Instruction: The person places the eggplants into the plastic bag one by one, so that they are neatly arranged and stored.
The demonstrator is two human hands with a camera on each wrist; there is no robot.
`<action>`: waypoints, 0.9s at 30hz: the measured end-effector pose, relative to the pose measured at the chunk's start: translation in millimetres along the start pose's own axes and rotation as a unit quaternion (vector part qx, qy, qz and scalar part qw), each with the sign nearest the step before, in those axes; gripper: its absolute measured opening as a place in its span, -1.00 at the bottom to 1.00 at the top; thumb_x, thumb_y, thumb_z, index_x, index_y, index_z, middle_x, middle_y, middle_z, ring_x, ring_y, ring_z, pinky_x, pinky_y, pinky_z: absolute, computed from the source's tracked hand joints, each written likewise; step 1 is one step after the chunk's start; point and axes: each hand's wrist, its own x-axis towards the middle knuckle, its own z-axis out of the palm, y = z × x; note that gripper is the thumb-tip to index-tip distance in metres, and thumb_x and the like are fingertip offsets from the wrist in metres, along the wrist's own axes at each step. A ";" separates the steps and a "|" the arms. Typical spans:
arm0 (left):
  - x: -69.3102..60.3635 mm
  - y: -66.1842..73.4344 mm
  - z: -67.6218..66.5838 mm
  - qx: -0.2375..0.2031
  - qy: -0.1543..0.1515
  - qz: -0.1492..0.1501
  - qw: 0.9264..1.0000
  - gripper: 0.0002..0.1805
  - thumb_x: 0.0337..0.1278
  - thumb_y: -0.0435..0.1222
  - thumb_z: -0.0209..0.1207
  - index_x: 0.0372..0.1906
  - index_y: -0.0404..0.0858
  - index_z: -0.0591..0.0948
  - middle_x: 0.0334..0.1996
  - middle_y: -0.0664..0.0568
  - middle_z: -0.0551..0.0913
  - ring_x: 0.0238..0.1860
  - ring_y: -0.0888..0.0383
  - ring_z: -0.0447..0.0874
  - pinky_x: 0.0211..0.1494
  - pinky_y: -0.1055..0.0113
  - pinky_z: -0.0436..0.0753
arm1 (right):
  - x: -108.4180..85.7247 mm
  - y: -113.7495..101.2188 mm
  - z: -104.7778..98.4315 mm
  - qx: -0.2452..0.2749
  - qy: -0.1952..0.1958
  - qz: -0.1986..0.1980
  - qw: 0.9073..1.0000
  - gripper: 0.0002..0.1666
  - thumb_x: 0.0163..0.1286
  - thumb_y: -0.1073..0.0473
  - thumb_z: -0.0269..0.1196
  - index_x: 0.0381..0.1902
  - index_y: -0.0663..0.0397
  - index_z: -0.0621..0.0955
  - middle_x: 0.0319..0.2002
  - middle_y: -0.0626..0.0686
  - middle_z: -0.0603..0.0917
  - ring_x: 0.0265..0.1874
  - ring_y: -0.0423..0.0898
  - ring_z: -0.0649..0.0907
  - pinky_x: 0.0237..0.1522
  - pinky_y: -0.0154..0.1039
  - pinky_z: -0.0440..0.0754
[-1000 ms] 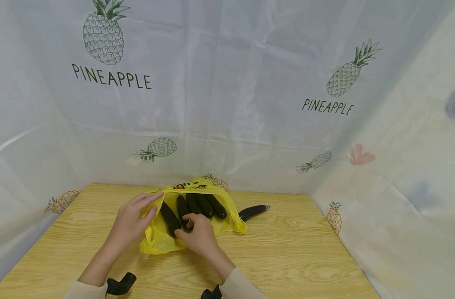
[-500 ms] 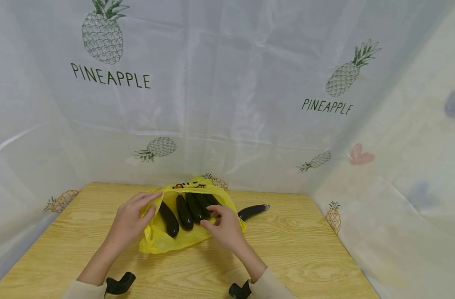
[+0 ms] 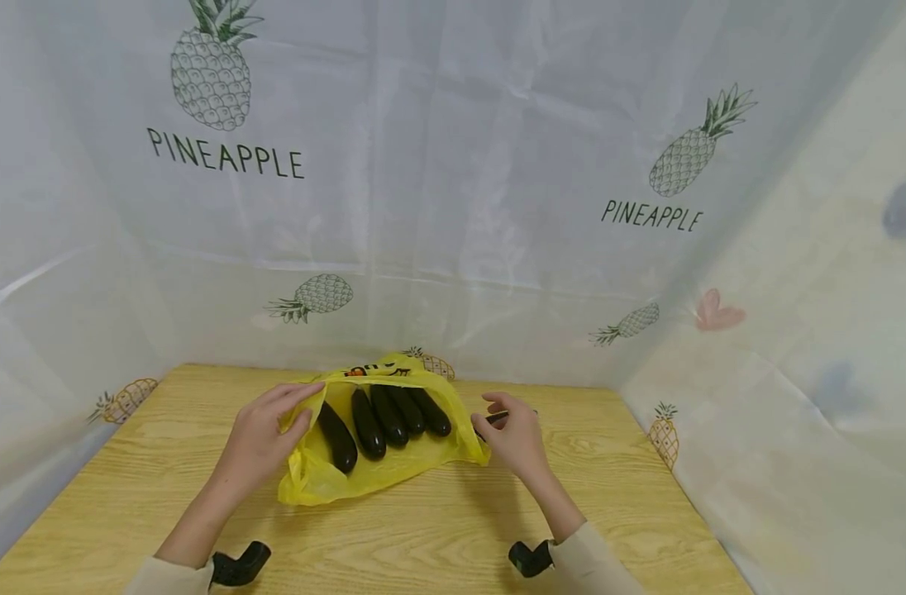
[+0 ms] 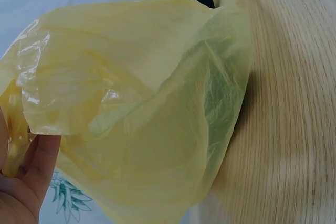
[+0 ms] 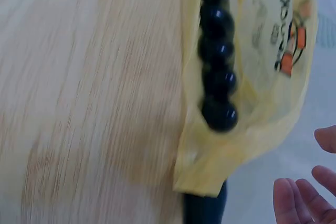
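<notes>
A yellow plastic bag (image 3: 304, 486) lies on its side on the table, its mouth facing me. Inside it several dark, glossy eggplants (image 3: 338, 438) lie side by side. My left hand (image 3: 255, 438) holds the left edge of the bag's mouth; the left wrist view shows the plastic film (image 4: 131, 77) between thumb and fingers. Over another eggplant (image 5: 203, 211), which lies outside to the right of the bag, hovers my right hand (image 3: 518, 442). Its fingers (image 5: 286, 200) are spread and apart from that eggplant in the right wrist view. The hand hides most of this eggplant in the head view.
The wood-grain table (image 3: 609, 496) extends around the bag on both sides. A white sheet with pineapple prints (image 3: 453, 207) hangs behind it, close to the back edge. Black camera mounts (image 3: 240, 564) sit at both wrists.
My right hand has moved right, from over the eggplants in the bag to above the eggplant outside. My left hand stays at the bag's edge.
</notes>
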 end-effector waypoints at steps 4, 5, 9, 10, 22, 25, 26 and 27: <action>0.2 1.2 -0.8 0.001 0.000 -0.001 1.000 -0.50 0.30 -0.50 0.37 0.32 -0.20 0.71 0.11 -0.12 0.74 -0.68 0.39 0.16 -0.62 0.40 0.37 | 4.3 16.0 -1.6 -0.016 0.017 0.018 1.000 -0.52 0.43 0.12 0.47 0.25 0.10 0.70 -0.01 0.24 0.71 -0.30 0.03 0.74 -0.29 -0.13 0.75; 0.2 1.6 -1.1 0.001 0.000 -0.001 1.000 -0.50 0.30 -0.50 0.37 0.32 -0.20 0.70 0.11 -0.12 0.74 -0.69 0.40 0.15 -0.63 0.40 0.37 | 5.2 19.3 -1.2 -0.021 0.020 0.021 0.999 -0.51 0.43 0.11 0.48 0.26 0.10 0.70 0.01 0.25 0.71 -0.30 0.02 0.74 -0.29 -0.12 0.75; 0.2 2.4 -2.0 -0.002 0.000 -0.002 1.000 -0.50 0.29 -0.50 0.37 0.32 -0.21 0.71 0.12 -0.12 0.74 -0.70 0.40 0.13 -0.64 0.40 0.36 | 8.0 29.0 2.5 -0.032 0.032 0.033 0.998 -0.46 0.40 0.08 0.49 0.27 0.14 0.68 0.05 0.30 0.66 -0.30 0.01 0.72 -0.26 -0.07 0.76; 0.3 2.5 -2.1 -0.002 0.000 -0.001 1.000 -0.50 0.29 -0.50 0.37 0.32 -0.21 0.71 0.12 -0.12 0.74 -0.70 0.40 0.13 -0.64 0.41 0.36 | 8.5 31.2 4.0 -0.035 0.033 0.034 0.998 -0.45 0.39 0.08 0.50 0.27 0.16 0.68 0.05 0.31 0.65 -0.31 0.02 0.71 -0.26 -0.06 0.75; 1.6 4.4 -2.8 -0.005 -0.004 -0.005 1.000 -0.50 0.30 -0.51 0.36 0.32 -0.24 0.70 0.11 -0.13 0.74 -0.70 0.40 0.15 -0.66 0.41 0.37 | 10.6 52.9 28.1 -0.062 0.033 0.084 0.994 -0.30 0.37 -0.06 0.51 0.33 0.19 0.62 0.18 0.37 0.51 0.01 0.24 0.60 0.02 0.22 0.66; 1.4 4.1 -3.0 -0.005 -0.002 -0.005 1.000 -0.51 0.29 -0.51 0.36 0.31 -0.24 0.70 0.11 -0.13 0.74 -0.70 0.39 0.15 -0.66 0.41 0.37 | 10.9 54.4 32.1 -0.068 0.029 0.097 0.992 -0.26 0.37 -0.11 0.51 0.34 0.18 0.61 0.20 0.36 0.47 -0.06 0.23 0.63 0.00 0.22 0.68; 1.3 3.9 -3.0 -0.005 -0.002 -0.005 1.000 -0.51 0.29 -0.51 0.36 0.31 -0.24 0.70 0.11 -0.13 0.74 -0.69 0.39 0.16 -0.65 0.41 0.37 | 10.9 54.9 33.0 -0.069 0.028 0.102 0.992 -0.26 0.37 -0.12 0.51 0.35 0.17 0.61 0.20 0.35 0.46 -0.09 0.22 0.64 -0.02 0.21 0.69; 1.3 3.7 -3.0 -0.005 -0.001 -0.004 1.000 -0.51 0.29 -0.51 0.36 0.31 -0.24 0.70 0.11 -0.12 0.74 -0.68 0.39 0.17 -0.65 0.41 0.37 | 10.8 55.4 33.6 -0.069 0.026 0.106 0.992 -0.26 0.36 -0.12 0.51 0.35 0.16 0.61 0.20 0.35 0.45 -0.11 0.21 0.64 -0.04 0.20 0.70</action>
